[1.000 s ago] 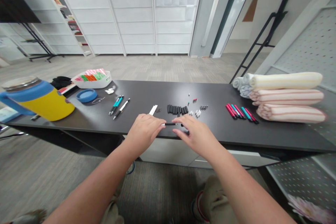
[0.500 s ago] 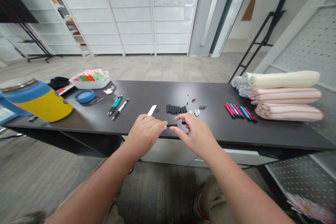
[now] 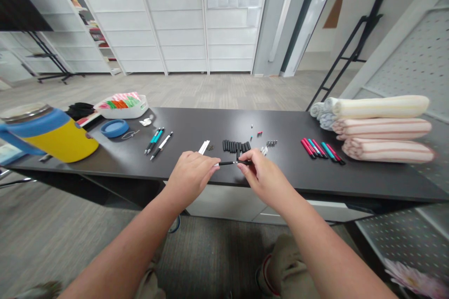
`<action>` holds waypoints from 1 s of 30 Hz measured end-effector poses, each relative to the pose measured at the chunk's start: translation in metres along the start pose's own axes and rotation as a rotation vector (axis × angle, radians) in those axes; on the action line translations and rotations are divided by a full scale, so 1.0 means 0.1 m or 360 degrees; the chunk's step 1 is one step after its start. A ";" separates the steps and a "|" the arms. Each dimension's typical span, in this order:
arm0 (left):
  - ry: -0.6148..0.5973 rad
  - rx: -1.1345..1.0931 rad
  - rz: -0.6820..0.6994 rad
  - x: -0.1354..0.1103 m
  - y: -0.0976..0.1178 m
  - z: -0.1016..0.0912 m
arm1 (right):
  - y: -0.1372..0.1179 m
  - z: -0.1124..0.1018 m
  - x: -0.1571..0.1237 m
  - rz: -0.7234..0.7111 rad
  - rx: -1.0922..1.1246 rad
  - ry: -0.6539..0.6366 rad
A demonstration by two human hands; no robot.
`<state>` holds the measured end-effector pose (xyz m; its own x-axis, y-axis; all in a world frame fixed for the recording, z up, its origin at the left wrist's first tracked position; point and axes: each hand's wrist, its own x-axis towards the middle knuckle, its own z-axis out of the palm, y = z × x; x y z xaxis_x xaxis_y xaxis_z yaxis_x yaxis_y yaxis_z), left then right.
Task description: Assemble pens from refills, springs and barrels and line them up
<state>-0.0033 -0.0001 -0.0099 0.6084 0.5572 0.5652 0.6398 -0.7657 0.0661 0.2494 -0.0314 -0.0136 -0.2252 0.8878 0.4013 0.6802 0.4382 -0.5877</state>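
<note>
My left hand (image 3: 192,175) and my right hand (image 3: 261,173) both pinch a thin black pen part (image 3: 228,163) held level just above the front of the dark table (image 3: 351,177). The left fingers grip its left, white-tipped end; the right fingers close on its right end. Just behind lie a row of black pen barrels (image 3: 235,145), two white tubes (image 3: 204,146) and small loose pen bits (image 3: 264,149).
Finished pens lie at the left (image 3: 157,139) and red and teal ones at the right (image 3: 322,148). Rolled towels (image 3: 382,128) are stacked far right. A yellow and blue jug (image 3: 52,133), a blue lid (image 3: 115,127) and a white tray (image 3: 122,105) stand at the left.
Both hands lifted the thin pen part slightly off the table. My right hand went from spread fingers to a pinch on its right end.
</note>
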 end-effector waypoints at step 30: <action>-0.0192 -0.0126 0.0065 -0.05 0.05 0.07 | -0.05 -0.01 0.00 -0.0040 0.0283 -0.0087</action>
<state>0.0002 -0.0051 -0.0181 0.6881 0.5560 0.4662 0.5772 -0.8088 0.1126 0.2468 -0.0332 -0.0101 -0.2817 0.8803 0.3817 0.5408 0.4742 -0.6948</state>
